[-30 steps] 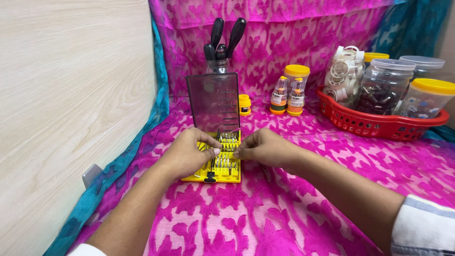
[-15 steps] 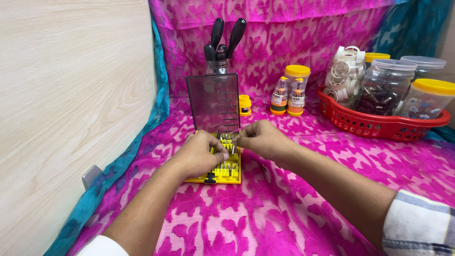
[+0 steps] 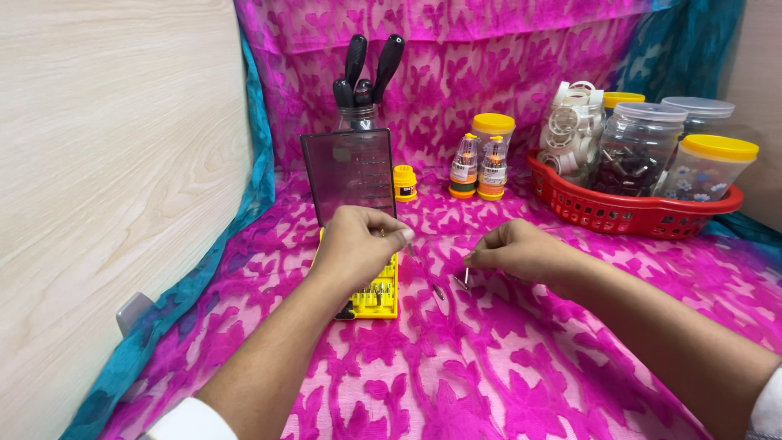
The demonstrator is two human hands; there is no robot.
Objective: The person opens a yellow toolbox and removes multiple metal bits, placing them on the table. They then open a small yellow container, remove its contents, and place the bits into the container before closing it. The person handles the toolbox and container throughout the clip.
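A yellow screwdriver-bit case [image 3: 377,295] lies open on the pink cloth, its dark see-through lid [image 3: 349,175] standing upright behind it. My left hand [image 3: 361,243] hovers over the case with thumb and forefinger pinched on a small metal bit [image 3: 410,247]. To the right of the case, my right hand [image 3: 521,250] pinches another thin metal bit [image 3: 466,276], its tip pointing down just above the cloth. A loose bit [image 3: 439,292] lies on the cloth between the two hands. Most of the case's rows are hidden under my left hand.
A jar of black-handled tools [image 3: 364,81] stands behind the lid. Beside it sit a small yellow-capped pot [image 3: 404,182] and two small bottles [image 3: 479,167]. A red basket [image 3: 627,212] with several clear jars is at the back right. A wooden panel [image 3: 114,163] borders the left.
Both hands have lifted off the case and moved apart. My right hand has carried a bit out to the right over the cloth; my left has risen with another bit.
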